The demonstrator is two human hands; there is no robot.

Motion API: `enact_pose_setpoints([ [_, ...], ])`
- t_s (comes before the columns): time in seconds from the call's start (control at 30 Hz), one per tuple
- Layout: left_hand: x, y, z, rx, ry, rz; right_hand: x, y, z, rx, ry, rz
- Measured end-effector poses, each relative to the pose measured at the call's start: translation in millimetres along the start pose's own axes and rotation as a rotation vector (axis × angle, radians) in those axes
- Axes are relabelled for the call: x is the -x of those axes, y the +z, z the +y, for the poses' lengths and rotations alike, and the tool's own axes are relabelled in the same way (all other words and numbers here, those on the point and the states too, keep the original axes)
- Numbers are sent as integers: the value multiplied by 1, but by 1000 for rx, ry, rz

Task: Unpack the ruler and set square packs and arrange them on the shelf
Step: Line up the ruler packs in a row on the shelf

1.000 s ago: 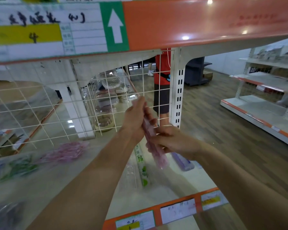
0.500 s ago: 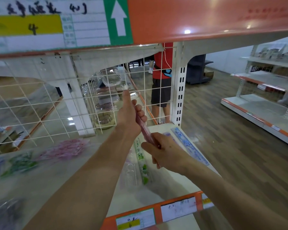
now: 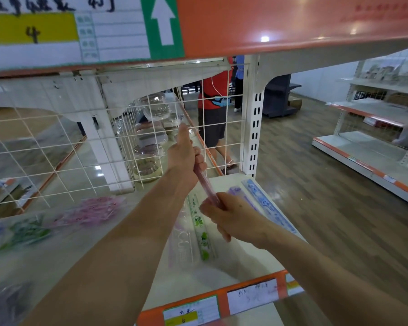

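Observation:
A pink ruler pack stands slanted above the white shelf. My left hand grips its upper end, thumb pointing up. My right hand grips its lower end. On the shelf under my hands lie a green ruler and a clear one. To their right lie a purple ruler and a blue ruler. Blurred pink packs and green packs lie on the shelf's left part.
A white wire grid backs the shelf, with clear jars behind it. An orange shelf edge hangs overhead. A person in a red shirt stands behind the grid. A white upright post marks the shelf's right end.
My left hand rose with its thumb up and my right hand slid lower, so the pink pack now stretches between them. The view shifted slightly down.

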State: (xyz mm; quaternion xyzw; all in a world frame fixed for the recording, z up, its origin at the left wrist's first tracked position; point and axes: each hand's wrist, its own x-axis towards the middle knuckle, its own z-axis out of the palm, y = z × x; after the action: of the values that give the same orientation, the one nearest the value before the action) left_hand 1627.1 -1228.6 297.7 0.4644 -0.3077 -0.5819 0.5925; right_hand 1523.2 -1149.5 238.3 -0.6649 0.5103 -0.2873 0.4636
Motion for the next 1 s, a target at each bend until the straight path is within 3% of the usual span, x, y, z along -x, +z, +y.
enact_pose_setpoints([
  [0.17, 8, 3, -20, -74, -111, -138, -1, -4, -2, -107, 27, -21],
  [0.23, 3, 0, -22, -34, -166, -111, 2, -10, -7, 28, 94, -100],
  [0.33, -11, -15, -14, 69, -279, -46, 18, -38, -19, 609, 49, -121],
  [0.37, -15, -20, -12, 96, -311, -37, 26, -48, -26, 689, 27, -135],
  [0.5, -17, -22, -19, 136, -389, -62, 39, -53, -39, 547, -19, -375],
  [0.7, -12, -13, -20, 71, -350, -128, 35, -52, -35, 488, -52, -306],
  [0.83, -3, -5, -23, 54, -295, -128, 16, -64, -42, 394, -76, 90],
  [1.0, 12, 9, -31, 58, -250, -139, -7, -51, -47, 486, -14, 165],
])
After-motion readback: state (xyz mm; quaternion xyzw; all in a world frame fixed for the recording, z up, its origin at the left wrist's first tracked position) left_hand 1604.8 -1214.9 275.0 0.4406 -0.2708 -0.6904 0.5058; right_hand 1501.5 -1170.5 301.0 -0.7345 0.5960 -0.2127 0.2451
